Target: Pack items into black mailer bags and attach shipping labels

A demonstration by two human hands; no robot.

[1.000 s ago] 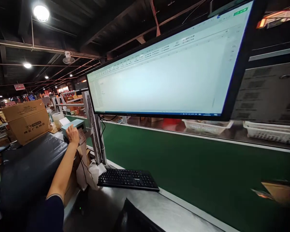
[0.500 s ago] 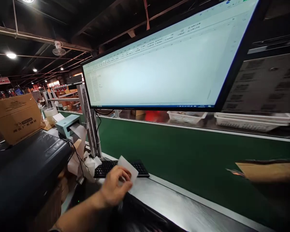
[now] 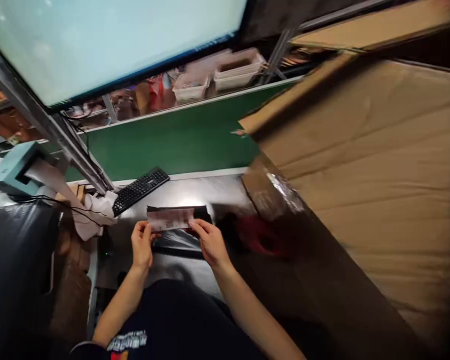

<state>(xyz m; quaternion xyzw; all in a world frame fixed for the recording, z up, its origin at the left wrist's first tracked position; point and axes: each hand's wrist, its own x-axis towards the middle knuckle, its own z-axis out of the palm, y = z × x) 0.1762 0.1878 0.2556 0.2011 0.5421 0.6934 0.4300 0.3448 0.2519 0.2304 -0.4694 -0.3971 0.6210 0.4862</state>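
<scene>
A small printed paper label is stretched flat between my two hands, its markings too blurred to read. My left hand pinches its left end between thumb and fingers. At the other end, my right hand grips the label's right edge with thumb and forefinger. Just beneath lies a glossy black plastic bag on the metal tabletop, partly covered by the label and my hands. Whether the label touches the bag, I cannot tell.
A black keyboard lies behind my left hand. At left stand a light-blue label printer with trailing paper, and black-wrapped goods. A large open cardboard box fills the right. Above hangs a monitor; behind runs a green belt.
The view has tilted down and swung right. The paper my left hand held near the keyboard is now over the black bag, and my right hand has come into view holding its other end.
</scene>
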